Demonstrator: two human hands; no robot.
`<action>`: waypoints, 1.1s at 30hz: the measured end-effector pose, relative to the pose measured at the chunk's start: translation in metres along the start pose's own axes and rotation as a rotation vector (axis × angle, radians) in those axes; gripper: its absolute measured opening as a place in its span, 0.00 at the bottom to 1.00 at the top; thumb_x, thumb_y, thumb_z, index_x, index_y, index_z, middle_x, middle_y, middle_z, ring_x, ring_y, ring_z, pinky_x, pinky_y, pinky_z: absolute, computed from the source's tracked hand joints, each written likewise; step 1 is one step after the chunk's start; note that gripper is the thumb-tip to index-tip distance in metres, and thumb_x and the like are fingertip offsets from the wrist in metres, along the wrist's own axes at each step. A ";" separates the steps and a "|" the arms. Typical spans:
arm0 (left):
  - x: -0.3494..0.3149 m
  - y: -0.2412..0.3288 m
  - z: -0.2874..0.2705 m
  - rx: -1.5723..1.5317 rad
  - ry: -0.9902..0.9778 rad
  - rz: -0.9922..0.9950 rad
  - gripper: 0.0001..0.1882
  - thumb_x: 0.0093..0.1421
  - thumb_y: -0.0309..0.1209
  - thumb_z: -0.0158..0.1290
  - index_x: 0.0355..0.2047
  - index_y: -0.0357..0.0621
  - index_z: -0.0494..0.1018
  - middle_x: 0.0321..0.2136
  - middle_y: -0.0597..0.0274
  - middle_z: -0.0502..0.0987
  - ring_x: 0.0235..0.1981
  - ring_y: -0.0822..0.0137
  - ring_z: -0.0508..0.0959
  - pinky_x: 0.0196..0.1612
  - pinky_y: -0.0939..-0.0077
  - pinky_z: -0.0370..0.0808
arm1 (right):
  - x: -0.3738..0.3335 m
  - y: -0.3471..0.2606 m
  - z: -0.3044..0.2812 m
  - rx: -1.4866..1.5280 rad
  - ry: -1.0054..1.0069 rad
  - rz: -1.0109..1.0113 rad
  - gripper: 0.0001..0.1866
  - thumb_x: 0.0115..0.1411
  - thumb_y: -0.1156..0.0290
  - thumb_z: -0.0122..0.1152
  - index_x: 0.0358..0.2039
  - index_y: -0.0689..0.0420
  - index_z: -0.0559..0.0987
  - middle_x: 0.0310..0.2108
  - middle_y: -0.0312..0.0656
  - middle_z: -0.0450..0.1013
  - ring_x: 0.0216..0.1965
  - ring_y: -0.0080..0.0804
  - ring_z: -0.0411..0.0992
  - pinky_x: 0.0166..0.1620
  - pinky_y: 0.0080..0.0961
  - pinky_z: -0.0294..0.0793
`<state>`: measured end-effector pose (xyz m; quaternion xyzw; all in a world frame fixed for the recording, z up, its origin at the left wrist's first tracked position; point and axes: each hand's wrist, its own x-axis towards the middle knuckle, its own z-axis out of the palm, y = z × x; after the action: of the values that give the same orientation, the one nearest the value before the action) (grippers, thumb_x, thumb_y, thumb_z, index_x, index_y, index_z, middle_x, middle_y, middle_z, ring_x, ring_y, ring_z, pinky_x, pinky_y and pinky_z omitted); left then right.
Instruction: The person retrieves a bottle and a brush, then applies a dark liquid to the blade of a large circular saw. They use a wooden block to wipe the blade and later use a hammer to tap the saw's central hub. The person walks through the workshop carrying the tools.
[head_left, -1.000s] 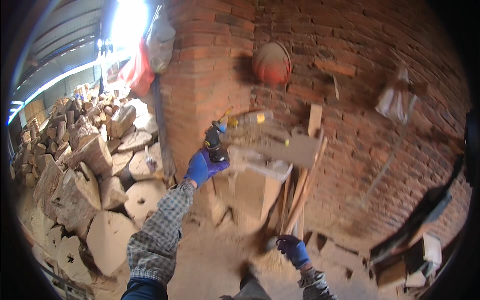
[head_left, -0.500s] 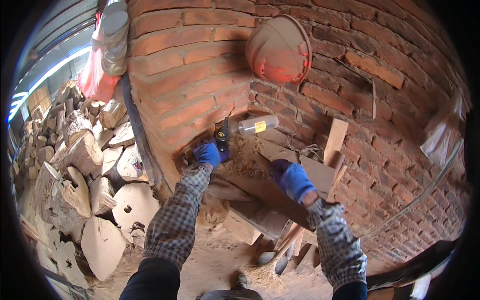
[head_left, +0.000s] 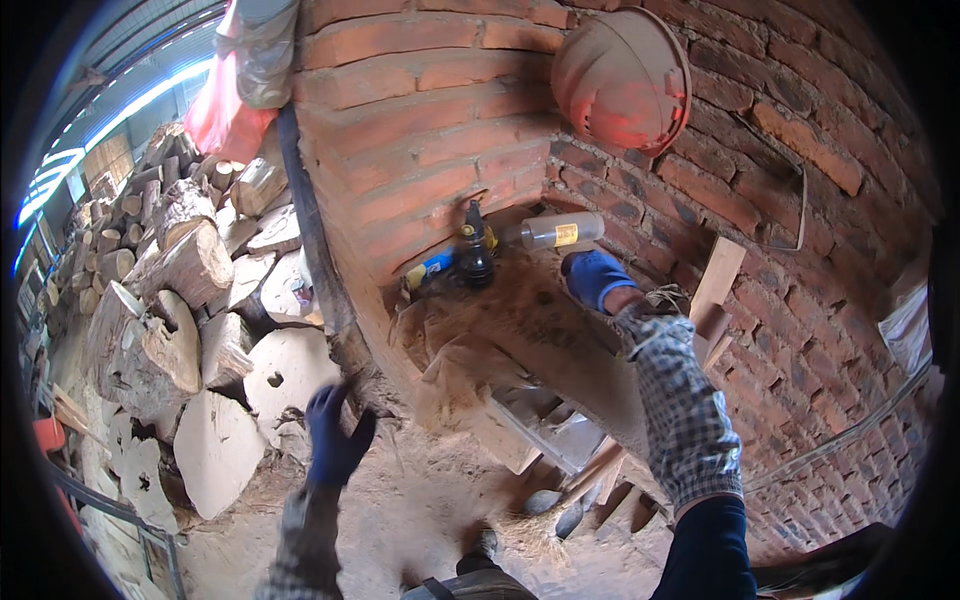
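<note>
My left hand (head_left: 338, 436), in a blue glove, hangs in the air at the lower left. Its fingers are spread and it holds nothing. My right hand (head_left: 597, 279), also blue-gloved, is at the far right of a dusty brown surface (head_left: 575, 350), its fingers curled. What those fingers close on, if anything, is hidden. Just beyond it a clear plastic bottle (head_left: 550, 233) with a yellow label lies on its side. To the left of that stands a black object with yellow parts (head_left: 475, 258), its kind unclear. A blue-and-yellow item (head_left: 430, 269) lies beside it against the bricks.
Cut logs (head_left: 205, 455) are heaped on the left beside a dark post (head_left: 305, 210). A dusty red hard hat (head_left: 620, 85) hangs on the brick wall (head_left: 820, 330). A wooden offcut (head_left: 718, 280) leans there. A straw broom (head_left: 545, 525) lies below.
My left hand has left the black object and drawn back toward me, opening. My right hand has moved farther away, nearer the clear bottle. The view has shifted.
</note>
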<state>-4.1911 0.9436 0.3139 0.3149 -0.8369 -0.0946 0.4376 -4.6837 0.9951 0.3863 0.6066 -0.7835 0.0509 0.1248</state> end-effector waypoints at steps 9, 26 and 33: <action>-0.463 -0.040 -0.190 -0.961 0.536 -1.584 0.32 0.66 0.58 0.46 0.52 0.40 0.72 0.45 0.53 0.78 0.44 0.55 0.79 0.47 0.58 0.78 | -0.144 -0.327 -0.083 2.190 -1.046 -0.493 0.43 0.69 0.37 0.32 0.68 0.65 0.56 0.62 0.56 0.64 0.58 0.49 0.68 0.63 0.46 0.65; -0.734 0.084 -0.687 -1.593 1.411 -0.328 0.53 0.59 0.73 0.38 0.68 0.40 0.55 0.67 0.50 0.59 0.67 0.50 0.60 0.70 0.52 0.53 | -0.547 -1.014 -0.168 2.047 -1.959 -0.545 0.47 0.64 0.31 0.39 0.67 0.61 0.61 0.60 0.56 0.68 0.58 0.55 0.69 0.65 0.53 0.62; -0.849 0.080 -0.790 -1.408 1.489 -0.145 0.54 0.60 0.73 0.35 0.69 0.38 0.52 0.67 0.45 0.60 0.68 0.47 0.60 0.71 0.49 0.51 | -0.628 -1.208 -0.056 1.290 -2.134 -0.592 0.37 0.65 0.38 0.47 0.57 0.61 0.72 0.47 0.50 0.76 0.48 0.46 0.74 0.59 0.45 0.70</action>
<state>-3.2457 1.6166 0.2510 0.0152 -0.0868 -0.3708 0.9245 -3.3659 1.2838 0.1922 0.4474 -0.1643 -0.1192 -0.8710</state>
